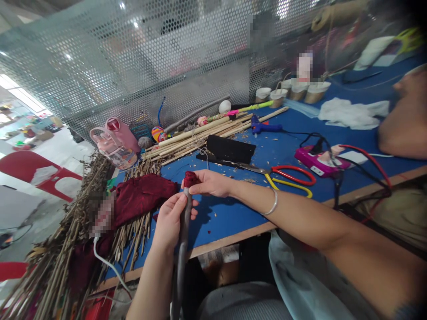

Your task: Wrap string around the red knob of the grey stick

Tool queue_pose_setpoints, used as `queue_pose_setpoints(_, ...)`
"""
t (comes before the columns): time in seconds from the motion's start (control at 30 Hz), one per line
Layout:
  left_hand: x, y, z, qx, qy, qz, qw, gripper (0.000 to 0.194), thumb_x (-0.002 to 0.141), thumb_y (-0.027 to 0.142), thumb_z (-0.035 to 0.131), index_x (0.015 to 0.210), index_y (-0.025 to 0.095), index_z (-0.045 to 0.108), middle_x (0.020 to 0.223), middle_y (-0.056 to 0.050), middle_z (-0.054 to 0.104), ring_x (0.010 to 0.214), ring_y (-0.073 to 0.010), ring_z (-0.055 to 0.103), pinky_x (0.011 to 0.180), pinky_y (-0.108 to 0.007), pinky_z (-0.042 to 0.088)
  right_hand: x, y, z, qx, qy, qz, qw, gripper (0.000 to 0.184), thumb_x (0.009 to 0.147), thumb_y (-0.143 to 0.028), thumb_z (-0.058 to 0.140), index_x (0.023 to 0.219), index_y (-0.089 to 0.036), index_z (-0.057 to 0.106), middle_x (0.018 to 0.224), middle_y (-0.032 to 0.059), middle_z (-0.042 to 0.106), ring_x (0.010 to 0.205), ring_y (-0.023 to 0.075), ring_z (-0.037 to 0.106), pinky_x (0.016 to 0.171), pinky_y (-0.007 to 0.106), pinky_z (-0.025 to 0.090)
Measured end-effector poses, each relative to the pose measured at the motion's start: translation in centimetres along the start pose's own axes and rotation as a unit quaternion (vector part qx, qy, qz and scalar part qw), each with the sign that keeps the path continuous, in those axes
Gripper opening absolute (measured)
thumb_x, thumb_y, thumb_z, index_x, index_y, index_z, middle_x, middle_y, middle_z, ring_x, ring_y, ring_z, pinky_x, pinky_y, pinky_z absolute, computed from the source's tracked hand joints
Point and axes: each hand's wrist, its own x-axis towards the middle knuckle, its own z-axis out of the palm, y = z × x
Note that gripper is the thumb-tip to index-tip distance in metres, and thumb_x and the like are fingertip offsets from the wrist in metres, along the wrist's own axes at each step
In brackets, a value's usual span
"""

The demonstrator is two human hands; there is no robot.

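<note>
My left hand [171,216] is closed around a grey rod [183,253] near its upper end; the rod slants down toward my lap. A bunched piece of dark red cloth [190,178] caps the rod's top. With thumb and fingers, my right hand [213,183] pinches this cloth at the rod's end. Just left of my hands, a larger dark red cloth [143,198] lies over dry stalks. Scissors [276,173] with red and yellow handles rest open beyond my right forearm, their blades by a black cloth [230,150].
Dry stalks [60,253] overhang the blue table's [213,231] left side. Light wooden sticks [207,129] lie at the back beside a pink bottle [115,142]. A blue glue gun [263,126], a magenta power strip [320,160] with cables, and another person's arm [405,120] are at right.
</note>
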Motion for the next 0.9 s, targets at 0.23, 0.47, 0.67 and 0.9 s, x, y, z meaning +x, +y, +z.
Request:
queue_pose_setpoints(0.23,-0.1,-0.6,0.5,0.136,0.14,0.139,0.971,0.042,0.061,0.034,0.08,0.094,0.016,0.062,0.076,-0.001,0.065,0.066,-0.0119,0.06,0.058,-0.021,0.049,0.2,0.8,0.1,-0.051,0.044,-0.034,0.997,0.03,0.069,-0.033,0.075,0.079,-0.013,0.055,0.074,-0.0029,0.055,0.071,0.0092,0.051,0.071,0.024,0.041)
queue_pose_setpoints(0.47,-0.1,0.2,-0.2,0.05,0.056,0.053,0.996,0.038,0.071,0.045,0.07,0.091,0.014,0.063,0.069,-0.001,0.066,0.05,-0.0093,0.058,0.052,-0.022,0.048,0.4,0.6,-0.1,-0.03,0.005,-0.036,0.999,0.036,0.071,-0.035,0.074,0.091,-0.01,0.058,0.081,0.0008,0.06,0.071,0.0088,0.053,0.067,0.022,0.041)
queue_pose_setpoints(0.67,0.1,0.3,0.2,0.005,0.008,0.067,0.998,0.034,0.078,0.043,0.064,0.098,0.018,0.052,0.06,0.006,0.053,0.041,-0.005,0.043,0.036,-0.015,0.034,0.1,0.5,0.0,-0.024,-0.009,-0.019,0.999,0.039,0.078,-0.036,0.068,0.105,-0.011,0.054,0.049,-0.0116,0.038,0.039,0.0027,0.026,0.039,0.018,0.02)
queue_pose_setpoints(0.9,0.5,-0.1,-0.1,-0.065,-0.066,0.013,0.996,0.03,0.081,0.042,0.06,0.097,0.022,0.045,0.06,0.006,0.051,0.039,-0.0041,0.038,0.034,-0.013,0.028,-0.2,0.7,-0.2,0.005,-0.043,0.05,0.998,0.055,0.078,-0.04,0.068,0.122,-0.014,0.049,0.05,-0.0116,0.034,0.037,0.0032,0.023,0.034,0.018,0.015)
